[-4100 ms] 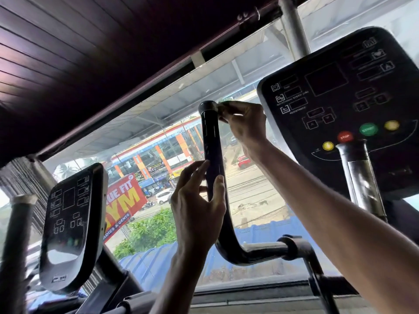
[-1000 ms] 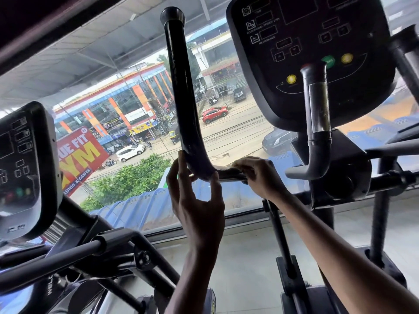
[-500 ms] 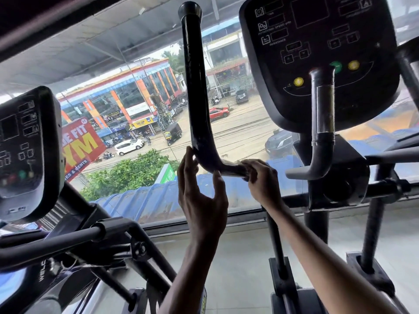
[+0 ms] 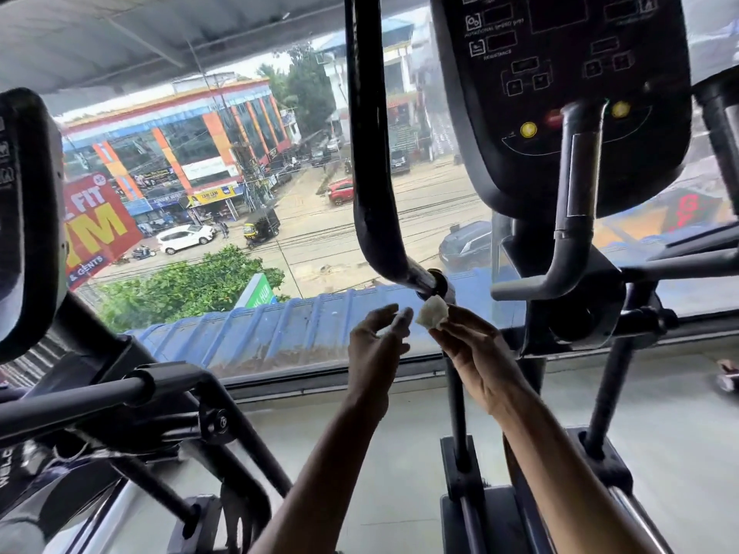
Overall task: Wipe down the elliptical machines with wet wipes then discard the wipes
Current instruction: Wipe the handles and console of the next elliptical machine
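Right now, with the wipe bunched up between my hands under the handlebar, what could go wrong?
1. The small crumpled white wipe is only pinched at the fingertips of the right hand. Passing it to the open left hand could drop it onto the grey floor.
2. Wadded this tight, it likely offers little clean surface, so it may smear the curved black handlebar rather than clean it.

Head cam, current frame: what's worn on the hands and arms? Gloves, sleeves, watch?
Nothing visible. Left hand and right hand are ungloved, no rings seen. Left forearm and right forearm are bare to the frame's bottom edge: no sleeve, watch or band in view.
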{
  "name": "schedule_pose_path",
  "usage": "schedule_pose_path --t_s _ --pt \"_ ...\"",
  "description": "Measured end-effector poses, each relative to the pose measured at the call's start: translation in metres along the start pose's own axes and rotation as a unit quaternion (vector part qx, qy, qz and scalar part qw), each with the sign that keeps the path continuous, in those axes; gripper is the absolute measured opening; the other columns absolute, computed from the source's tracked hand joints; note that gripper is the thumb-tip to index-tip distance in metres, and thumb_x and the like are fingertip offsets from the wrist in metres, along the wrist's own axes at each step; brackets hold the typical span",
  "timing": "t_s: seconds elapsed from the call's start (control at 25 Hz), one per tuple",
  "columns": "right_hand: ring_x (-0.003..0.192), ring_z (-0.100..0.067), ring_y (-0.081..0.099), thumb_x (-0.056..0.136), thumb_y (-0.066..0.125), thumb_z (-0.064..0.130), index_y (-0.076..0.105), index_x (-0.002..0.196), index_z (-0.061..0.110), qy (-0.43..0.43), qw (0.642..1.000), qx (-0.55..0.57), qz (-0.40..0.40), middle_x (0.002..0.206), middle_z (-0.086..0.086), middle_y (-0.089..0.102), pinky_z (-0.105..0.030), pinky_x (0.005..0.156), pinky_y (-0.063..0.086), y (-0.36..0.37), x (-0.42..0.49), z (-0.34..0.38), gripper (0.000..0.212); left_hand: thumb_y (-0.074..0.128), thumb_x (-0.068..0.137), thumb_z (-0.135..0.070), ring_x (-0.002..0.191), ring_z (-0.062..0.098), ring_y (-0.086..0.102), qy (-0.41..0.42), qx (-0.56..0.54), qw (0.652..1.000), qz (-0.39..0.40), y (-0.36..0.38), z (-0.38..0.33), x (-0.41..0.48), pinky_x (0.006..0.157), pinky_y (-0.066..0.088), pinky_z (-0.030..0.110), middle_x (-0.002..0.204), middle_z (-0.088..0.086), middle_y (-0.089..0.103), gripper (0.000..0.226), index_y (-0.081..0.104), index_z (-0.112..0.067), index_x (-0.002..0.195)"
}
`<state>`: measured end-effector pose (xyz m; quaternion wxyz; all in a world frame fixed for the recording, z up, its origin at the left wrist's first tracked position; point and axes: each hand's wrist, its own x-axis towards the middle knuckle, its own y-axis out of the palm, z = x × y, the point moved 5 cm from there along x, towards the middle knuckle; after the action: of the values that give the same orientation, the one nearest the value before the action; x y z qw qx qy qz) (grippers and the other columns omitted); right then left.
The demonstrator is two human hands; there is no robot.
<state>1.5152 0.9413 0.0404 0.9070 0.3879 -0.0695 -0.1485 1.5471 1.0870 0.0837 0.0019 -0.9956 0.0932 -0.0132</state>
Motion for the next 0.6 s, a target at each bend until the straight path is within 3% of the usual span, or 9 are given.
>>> schedule_pose_path --t_s 0.16,0.28,0.36,0.48,0.6 --pt "0.099 -0.025 0.073 0.080 0.060 -0.007 0.078 0.096 0.001 -0.009 0.999 -0.027 0.022 0.104 -0.019 0.075 -0.026 0.083 0.059 0.013 -0.005 -0.016 0.026 0.073 0.090 -0.017 0.080 0.016 0.070 0.006 0.003 0.996 0.085 -0.012 0.012 0.019 0.070 0.057 0.028 0.097 0.013 0.077 0.017 0.077 -0.007 0.102" --pt "0.098 -0.028 0.073 0.088 0.053 -0.012 0.074 0.104 -0.004 -0.015 0.999 -0.050 -0.011 0.107 -0.024 0.073 -0.027 0.081 0.060 0.020 0.001 -0.032 0.027 0.071 0.089 -0.010 0.075 0.020 0.069 0.011 0.004 0.995 0.104 -0.031 0.018 0.038 0.067 0.056 0.028 0.090 0.018 0.076 0.010 0.076 -0.001 0.094" --pt "0.096 -0.028 0.072 0.094 0.051 -0.006 0.070 0.110 -0.006 -0.029 0.995 -0.085 -0.040 0.108 -0.023 0.073 -0.028 0.079 0.060 0.030 0.005 -0.043 0.025 0.070 0.090 -0.007 0.075 0.021 0.069 0.006 -0.007 0.993 0.115 -0.043 0.024 0.053 0.066 0.055 0.030 0.089 0.021 0.074 0.009 0.074 0.001 0.092" --pt "0.084 -0.019 0.073 0.086 0.070 0.016 0.073 0.101 0.006 -0.069 0.980 -0.163 -0.093 0.095 -0.011 0.076 -0.026 0.071 0.058 0.043 0.010 -0.056 0.019 0.067 0.091 -0.005 0.074 0.023 0.068 -0.005 -0.031 0.989 0.143 -0.055 0.030 0.068 0.067 0.055 0.033 0.083 0.019 0.072 0.007 0.071 0.001 0.090" --pt "0.077 -0.018 0.071 0.074 0.078 0.013 0.072 0.090 0.013 -0.101 0.960 -0.219 -0.140 0.086 -0.004 0.076 -0.029 0.076 0.055 0.049 0.011 -0.060 0.017 0.063 0.094 -0.002 0.069 0.022 0.068 -0.038 -0.095 0.979 0.175 -0.058 0.030 0.075 0.064 0.058 0.029 0.079 0.016 0.069 0.004 0.065 0.001 0.092"
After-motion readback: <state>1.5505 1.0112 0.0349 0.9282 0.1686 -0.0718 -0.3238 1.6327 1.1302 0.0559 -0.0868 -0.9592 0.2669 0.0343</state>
